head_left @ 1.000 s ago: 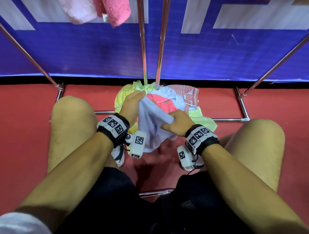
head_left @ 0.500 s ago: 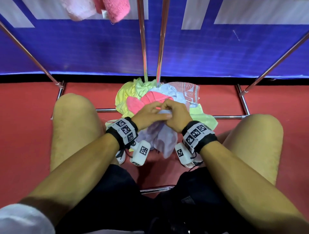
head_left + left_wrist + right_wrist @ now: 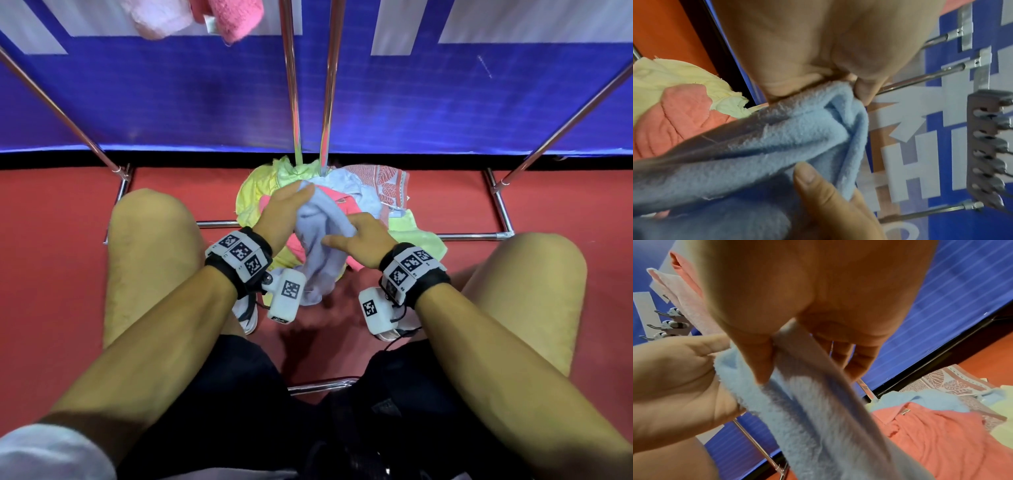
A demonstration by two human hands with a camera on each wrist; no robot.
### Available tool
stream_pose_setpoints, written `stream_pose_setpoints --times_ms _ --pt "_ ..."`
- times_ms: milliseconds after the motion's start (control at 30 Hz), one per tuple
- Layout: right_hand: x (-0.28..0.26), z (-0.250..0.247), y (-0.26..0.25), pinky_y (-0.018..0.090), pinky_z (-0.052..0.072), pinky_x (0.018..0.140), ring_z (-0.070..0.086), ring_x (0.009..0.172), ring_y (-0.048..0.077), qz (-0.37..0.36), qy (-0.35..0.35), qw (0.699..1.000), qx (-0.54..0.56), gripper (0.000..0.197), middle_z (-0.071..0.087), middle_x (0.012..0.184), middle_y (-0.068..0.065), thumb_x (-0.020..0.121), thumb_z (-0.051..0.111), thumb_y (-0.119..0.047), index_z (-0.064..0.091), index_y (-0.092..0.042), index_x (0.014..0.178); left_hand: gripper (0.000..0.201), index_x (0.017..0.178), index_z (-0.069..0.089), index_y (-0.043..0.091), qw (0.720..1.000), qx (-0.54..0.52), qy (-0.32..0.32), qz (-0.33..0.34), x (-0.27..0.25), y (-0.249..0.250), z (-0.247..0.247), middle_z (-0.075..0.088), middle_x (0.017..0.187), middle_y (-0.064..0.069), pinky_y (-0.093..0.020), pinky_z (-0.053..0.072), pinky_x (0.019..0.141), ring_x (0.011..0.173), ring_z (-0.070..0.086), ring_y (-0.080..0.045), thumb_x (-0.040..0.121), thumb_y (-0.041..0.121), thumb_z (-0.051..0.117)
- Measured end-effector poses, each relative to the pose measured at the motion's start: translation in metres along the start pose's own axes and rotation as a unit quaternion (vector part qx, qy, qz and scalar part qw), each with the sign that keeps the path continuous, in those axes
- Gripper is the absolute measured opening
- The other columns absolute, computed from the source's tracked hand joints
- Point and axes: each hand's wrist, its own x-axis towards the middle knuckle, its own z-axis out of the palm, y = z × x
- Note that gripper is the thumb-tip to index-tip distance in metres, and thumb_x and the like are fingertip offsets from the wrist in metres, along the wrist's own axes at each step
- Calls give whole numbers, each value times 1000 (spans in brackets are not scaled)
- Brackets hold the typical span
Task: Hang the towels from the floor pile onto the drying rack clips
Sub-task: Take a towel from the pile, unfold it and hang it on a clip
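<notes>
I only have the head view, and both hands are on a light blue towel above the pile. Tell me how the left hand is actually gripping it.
Observer: In the left wrist view the left hand pinches a folded edge of the light blue towel between thumb and fingers.
Operator: And the right hand?
Observer: The right wrist view shows the right hand with its thumb on one side of a narrow strip of the towel and fingers behind it.
Operator: Any clips in sight?
Observer: Yes, the left wrist view shows a grey bar of metal clips, none holding anything.
</notes>
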Motion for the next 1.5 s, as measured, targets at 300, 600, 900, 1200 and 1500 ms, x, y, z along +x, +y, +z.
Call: stream_pose_setpoints --times_ms 300,600,900,1200,1500 --pt "5 -5 -1 20 39 62 48 64 1 -140 142 980 26 28 53 70 -14 85 68 -9 51 -30 77 26 71 65 9 997 -31 72 -26 14 -1 -22 59 72 -7 -34 41 71 73 53 -21 65 33 72" --pt "4 -6 4 30 42 67 58 76 24 -163 84 981 -69 8 68 79 2 84 60 -13 67 -15 86 15 82 70 9 995 75 68 11 8 -14 -12 68 83 -7 -32 49 76 77 62 -17 82 22 78" --pt "9 -27 13 28 26 50 39 56 13 -7 86 984 -157 46 42 60 -6 77 80 -36 39 -24 61 8 80 71 21 964 24 253 75 29 8 -47 69 81 0 -28 51 70 75 61 -14 86 27 73" --pt "7 -54 33 29 31 54 48 64 26 91 147 973 -151 44 46 58 1 80 78 -36 45 -18 58 21 108 72 3 930 51 358 64 38 4 -83 71 102 -9 -31 53 85 91 63 -17 93 7 58" --pt "9 -55 17 23 28 51 29 58 12 24 244 965 88 45 35 62 -1 76 82 -30 41 -17 62 22 105 74 5 937 53 340 54 39 0 -87 71 98 -10 -33 50 77 85 60 -16 88 7 60"
